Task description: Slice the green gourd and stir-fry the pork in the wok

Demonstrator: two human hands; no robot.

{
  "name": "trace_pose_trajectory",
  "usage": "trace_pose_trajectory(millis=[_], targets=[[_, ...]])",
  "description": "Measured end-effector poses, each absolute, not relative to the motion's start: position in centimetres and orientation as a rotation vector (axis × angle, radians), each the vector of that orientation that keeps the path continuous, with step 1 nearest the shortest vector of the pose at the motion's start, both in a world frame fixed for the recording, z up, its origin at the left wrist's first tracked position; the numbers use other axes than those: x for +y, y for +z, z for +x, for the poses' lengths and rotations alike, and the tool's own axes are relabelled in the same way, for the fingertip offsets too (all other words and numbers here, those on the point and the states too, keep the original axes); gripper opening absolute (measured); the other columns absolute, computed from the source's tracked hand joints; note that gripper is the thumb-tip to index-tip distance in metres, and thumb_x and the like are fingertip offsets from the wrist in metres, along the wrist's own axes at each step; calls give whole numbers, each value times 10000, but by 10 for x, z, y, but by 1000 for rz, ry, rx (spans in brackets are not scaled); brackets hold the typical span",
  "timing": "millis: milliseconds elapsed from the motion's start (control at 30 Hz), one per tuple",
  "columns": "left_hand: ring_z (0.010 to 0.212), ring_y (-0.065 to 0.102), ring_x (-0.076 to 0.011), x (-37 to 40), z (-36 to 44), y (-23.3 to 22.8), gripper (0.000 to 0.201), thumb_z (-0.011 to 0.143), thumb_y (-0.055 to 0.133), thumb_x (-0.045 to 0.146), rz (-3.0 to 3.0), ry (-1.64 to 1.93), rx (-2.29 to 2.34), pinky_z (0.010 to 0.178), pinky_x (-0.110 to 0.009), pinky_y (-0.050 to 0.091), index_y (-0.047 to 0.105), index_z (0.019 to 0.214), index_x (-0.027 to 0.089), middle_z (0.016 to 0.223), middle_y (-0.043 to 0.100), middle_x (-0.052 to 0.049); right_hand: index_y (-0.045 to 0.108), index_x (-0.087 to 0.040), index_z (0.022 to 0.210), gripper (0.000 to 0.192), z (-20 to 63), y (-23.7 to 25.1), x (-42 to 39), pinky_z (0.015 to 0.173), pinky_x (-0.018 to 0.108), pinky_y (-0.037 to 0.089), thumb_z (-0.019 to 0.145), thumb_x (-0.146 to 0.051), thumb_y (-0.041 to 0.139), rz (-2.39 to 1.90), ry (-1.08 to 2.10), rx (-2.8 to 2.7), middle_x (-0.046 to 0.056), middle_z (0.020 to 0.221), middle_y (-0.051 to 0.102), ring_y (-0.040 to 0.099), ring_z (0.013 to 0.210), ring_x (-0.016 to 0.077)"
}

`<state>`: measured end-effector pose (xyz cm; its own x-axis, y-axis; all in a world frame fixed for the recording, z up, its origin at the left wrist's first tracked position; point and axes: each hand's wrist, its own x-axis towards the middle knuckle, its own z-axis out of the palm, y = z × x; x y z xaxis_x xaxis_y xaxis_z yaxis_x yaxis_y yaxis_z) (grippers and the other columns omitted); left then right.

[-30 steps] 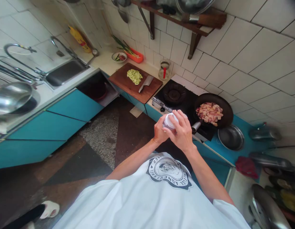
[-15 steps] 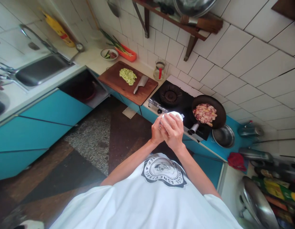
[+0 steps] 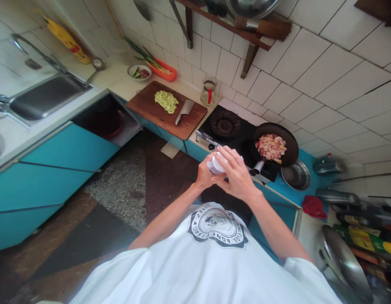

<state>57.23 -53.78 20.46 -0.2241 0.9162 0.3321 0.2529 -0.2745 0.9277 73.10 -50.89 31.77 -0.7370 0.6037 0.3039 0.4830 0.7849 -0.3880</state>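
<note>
White, small and round, the plastic container [image 3: 216, 163] sits at frame centre, clamped between both hands: left hand [image 3: 204, 175] gripping its lower side, right hand [image 3: 236, 176] wrapped over its top. Just right of it, a black frying pan [image 3: 275, 145] of diced meat rests on the gas stove [image 3: 230, 128]; a wooden cutting board [image 3: 166, 110] lies on the bench, upper left of the hands.
</note>
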Motion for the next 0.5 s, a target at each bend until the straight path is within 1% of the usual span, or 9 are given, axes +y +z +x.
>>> trace_pose_trajectory(millis=[67, 100, 167, 233, 333, 433, 500], targets=[[1182, 752, -318, -536, 568, 203, 885, 653, 990, 536, 1512, 1527, 1357, 1025, -456, 631, 633, 1391, 205, 1317, 756, -137, 428, -266, 1679, 867, 747, 330, -489, 1275, 608, 378, 933, -537, 777, -796, 518, -2625, 136, 1665, 497, 440, 1553, 361], [1177, 752, -314, -535, 567, 203, 912, 630, 1002, 530, 1534, 1516, 1335, 1026, -443, 628, 631, 1391, 193, 1316, 756, -139, 442, -265, 1669, 893, 754, 334, -480, 1245, 582, 427, 907, -557, 805, -777, 581, -2654, 139, 1634, 534, 492, 1513, 354], [1158, 756, -309, -534, 567, 206, 919, 608, 1013, 511, 1567, 1480, 1321, 1014, -424, 627, 637, 1377, 176, 1298, 763, -141, 506, -274, 1625, 877, 766, 336, -465, 1182, 525, 503, 874, -588, 833, -754, 692, -2671, 133, 1556, 614, 590, 1419, 334], [1120, 765, -300, -534, 569, 210, 895, 624, 1003, 508, 1567, 1454, 1313, 982, -411, 635, 641, 1369, 168, 1261, 773, -136, 577, -279, 1571, 835, 774, 337, -458, 1144, 493, 533, 855, -618, 842, -777, 793, -2617, 126, 1500, 659, 640, 1358, 324], [1061, 776, -275, -535, 574, 214, 838, 668, 977, 516, 1539, 1461, 1247, 944, -392, 644, 646, 1354, 164, 1207, 782, -119, 646, -258, 1509, 833, 782, 340, -458, 1128, 485, 541, 807, -647, 869, -817, 1020, -2430, 125, 1469, 686, 664, 1329, 334], [1101, 769, -272, -536, 580, 215, 799, 693, 968, 497, 1526, 1472, 1153, 989, -406, 635, 643, 1349, 177, 1245, 765, -120, 677, -228, 1467, 914, 791, 342, -465, 1095, 488, 564, 717, -695, 909, -907, 1287, -2068, 138, 1448, 699, 675, 1310, 350], [1140, 760, -279, -537, 584, 216, 789, 698, 967, 479, 1509, 1462, 1131, 1015, -422, 630, 638, 1351, 185, 1284, 748, -127, 661, -223, 1475, 997, 799, 338, -470, 1051, 502, 593, 686, -798, 862, -993, 1392, -1704, 148, 1401, 723, 703, 1260, 355]])
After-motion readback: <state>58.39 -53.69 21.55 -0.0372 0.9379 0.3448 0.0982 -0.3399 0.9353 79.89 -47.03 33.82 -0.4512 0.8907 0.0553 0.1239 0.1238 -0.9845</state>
